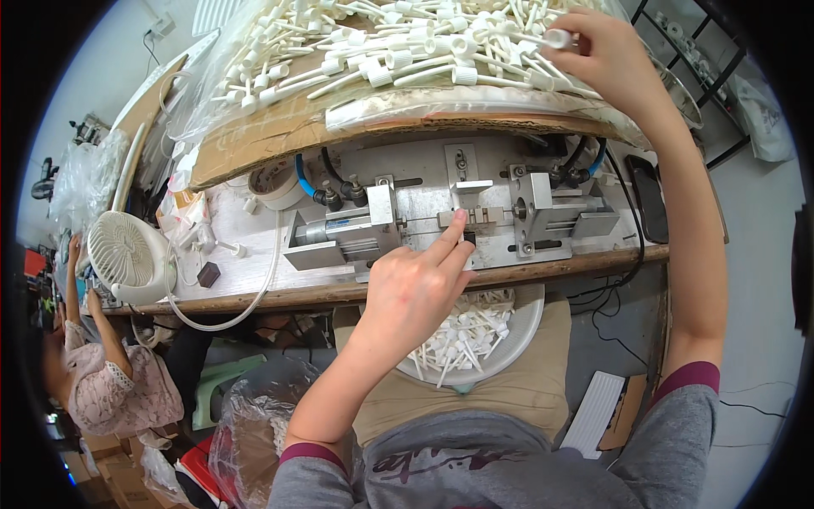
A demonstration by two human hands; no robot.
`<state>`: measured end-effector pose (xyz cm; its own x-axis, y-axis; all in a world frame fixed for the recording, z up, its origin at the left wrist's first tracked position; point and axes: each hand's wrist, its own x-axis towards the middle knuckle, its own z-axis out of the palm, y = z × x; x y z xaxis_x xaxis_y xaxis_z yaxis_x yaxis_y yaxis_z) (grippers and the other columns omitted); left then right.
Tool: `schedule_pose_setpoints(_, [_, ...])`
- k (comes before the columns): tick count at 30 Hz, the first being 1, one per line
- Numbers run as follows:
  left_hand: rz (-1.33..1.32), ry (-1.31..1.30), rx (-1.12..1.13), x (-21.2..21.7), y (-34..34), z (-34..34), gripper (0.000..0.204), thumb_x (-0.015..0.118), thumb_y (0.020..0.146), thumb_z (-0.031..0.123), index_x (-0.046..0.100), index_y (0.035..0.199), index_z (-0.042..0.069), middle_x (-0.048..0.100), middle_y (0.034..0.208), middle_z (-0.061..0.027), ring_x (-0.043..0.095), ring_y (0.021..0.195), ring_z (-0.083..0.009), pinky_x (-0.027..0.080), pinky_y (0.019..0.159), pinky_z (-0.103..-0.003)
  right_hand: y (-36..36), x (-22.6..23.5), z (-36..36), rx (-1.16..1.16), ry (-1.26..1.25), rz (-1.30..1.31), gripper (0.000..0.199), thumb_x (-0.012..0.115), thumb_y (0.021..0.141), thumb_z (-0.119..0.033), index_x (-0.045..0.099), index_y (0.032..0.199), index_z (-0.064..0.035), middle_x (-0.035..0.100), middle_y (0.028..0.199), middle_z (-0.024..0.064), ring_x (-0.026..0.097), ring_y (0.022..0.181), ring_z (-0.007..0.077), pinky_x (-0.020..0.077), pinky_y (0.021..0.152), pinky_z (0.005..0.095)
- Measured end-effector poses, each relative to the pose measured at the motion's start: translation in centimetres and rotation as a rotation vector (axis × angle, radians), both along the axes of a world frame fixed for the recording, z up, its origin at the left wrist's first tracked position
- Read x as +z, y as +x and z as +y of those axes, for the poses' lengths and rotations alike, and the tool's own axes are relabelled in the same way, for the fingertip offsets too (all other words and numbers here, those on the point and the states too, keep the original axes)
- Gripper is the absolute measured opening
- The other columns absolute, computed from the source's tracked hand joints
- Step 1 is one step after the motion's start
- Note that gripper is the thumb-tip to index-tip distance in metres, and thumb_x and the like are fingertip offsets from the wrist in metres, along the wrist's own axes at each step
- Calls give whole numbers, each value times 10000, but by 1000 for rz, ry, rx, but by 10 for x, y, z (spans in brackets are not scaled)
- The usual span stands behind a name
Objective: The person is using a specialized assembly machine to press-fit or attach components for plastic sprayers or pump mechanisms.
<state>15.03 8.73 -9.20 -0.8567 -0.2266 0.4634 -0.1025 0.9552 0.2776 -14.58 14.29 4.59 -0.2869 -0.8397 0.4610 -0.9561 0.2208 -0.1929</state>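
Note:
My right hand (606, 58) is above the far right of the pile, its fingers pinched on a white ribbed cap with a thin stem (557, 39). Many similar white capped stems (398, 58) lie heaped beneath and to its left. My left hand (415, 284) reaches over the bench with the index finger stretched out, its tip at the small metal fixture block (475, 217). Its other fingers bend downward, partly hidden, and nothing shows in them. The block sits between a left pneumatic cylinder unit (352, 225) and a right one (551, 216).
A basin (536, 318) of white stems rests on my lap. Cardboard (263, 144) carries the pile above the bench. Left are a small white fan (131, 254), a tape roll (280, 188) and a seated co-worker (123, 382). A dark phone (647, 199) lies right, beside black cables.

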Motion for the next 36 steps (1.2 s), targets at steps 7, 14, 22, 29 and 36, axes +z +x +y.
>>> schedule_pose_setpoints(7, [606,136,17,39,-19,7,401,869,707,68,713,1075,37,722,1085,-143,707,808,-206,570,722,-316,96,-19,48,161,-190,-959,257,747,893,-245,730,969,0,715,821,53,670,650,103,511,597,227])
schedule_pose_setpoints(14, [481,318,-51,34,-8,16,382,814,712,-41,720,1078,10,701,973,-111,690,837,-224,557,713,-306,143,-70,75,224,-44,-1104,211,715,921,-126,704,1091,-2,710,837,19,630,741,39,488,627,207])
schedule_pose_setpoints(22, [50,5,65,-6,6,16,268,813,755,139,739,1004,73,723,1160,-75,661,658,-193,526,622,-287,124,-70,82,331,-276,-1321,325,615,974,-112,602,1263,37,652,1191,131,630,1105,155,488,903,264])
schedule_pose_setpoints(29, [-16,-60,82,-1,-6,10,264,819,727,183,745,969,107,721,1194,-57,603,522,-187,496,551,-297,133,-74,87,332,-335,-1129,390,658,920,-29,522,1278,43,591,1300,185,635,1150,220,529,908,315])
schedule_pose_setpoints(36, [-25,103,-4,20,-9,-5,304,837,750,244,751,1002,98,749,1042,-53,636,556,-167,517,578,-275,137,-88,97,240,-238,-301,312,784,728,24,667,1014,-19,656,1195,153,678,1021,271,562,829,351])
